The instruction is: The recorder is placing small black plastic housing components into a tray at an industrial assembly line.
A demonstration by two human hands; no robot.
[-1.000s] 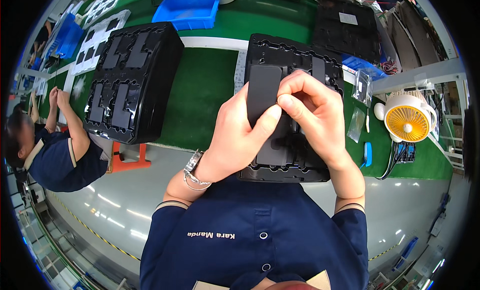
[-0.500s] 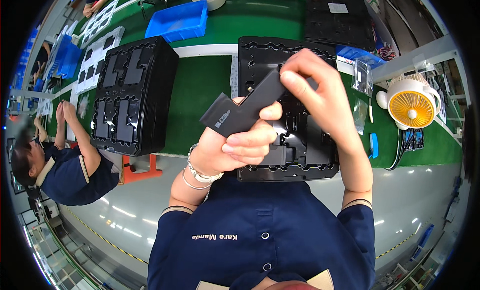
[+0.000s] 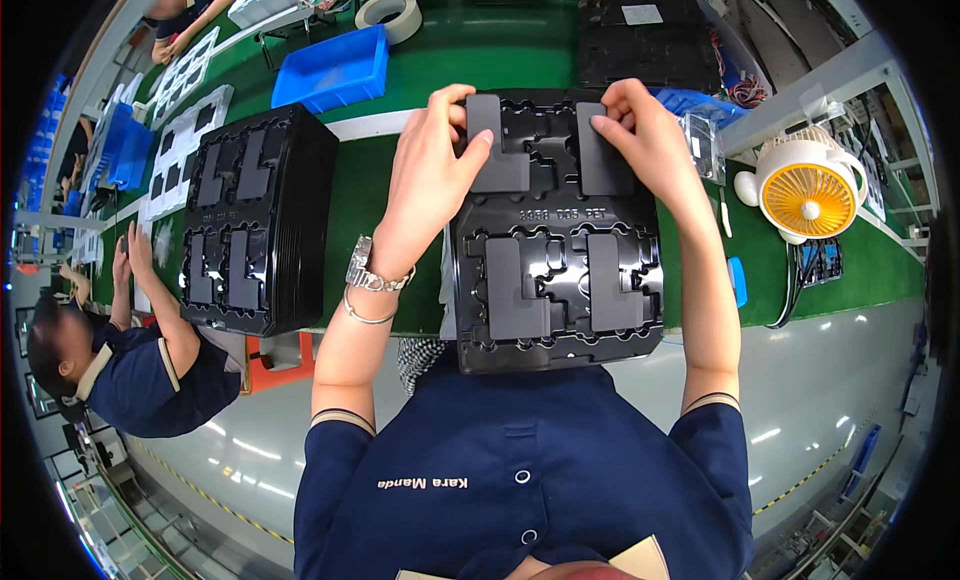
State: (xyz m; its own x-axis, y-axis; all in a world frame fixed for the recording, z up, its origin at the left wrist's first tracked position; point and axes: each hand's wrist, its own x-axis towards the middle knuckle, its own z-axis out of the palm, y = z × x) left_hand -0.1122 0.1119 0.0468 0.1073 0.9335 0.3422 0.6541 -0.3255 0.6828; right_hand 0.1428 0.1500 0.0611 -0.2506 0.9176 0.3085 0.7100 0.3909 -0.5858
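Directly in front of me is a black moulded plastic tray [image 3: 555,217] with shaped recesses. A flat black L-shaped battery pack [image 3: 497,165] lies at its upper left. My left hand [image 3: 432,160] is closed at that pack's outer edge, thumb on its face and fingers over the side. On the upper right sits another battery pack [image 3: 601,165], partly covered by my right hand [image 3: 645,140], which pinches its outer corner with thumb and curled fingers. Two more packs, a lower left one [image 3: 513,290] and a lower right one [image 3: 610,280], rest in the recesses nearest me.
To the left stands a tall stack of similar filled black trays [image 3: 305,220]. Beyond are a blue bin [image 3: 335,75] and a tape roll [image 3: 390,18]. A white fan with yellow grille [image 3: 810,205] stands right. A co-worker [image 3: 140,350] works at the left.
The battery pack held up in both my hands is now down in the tray's upper part. My hands have moved apart to the tray's two upper sides.
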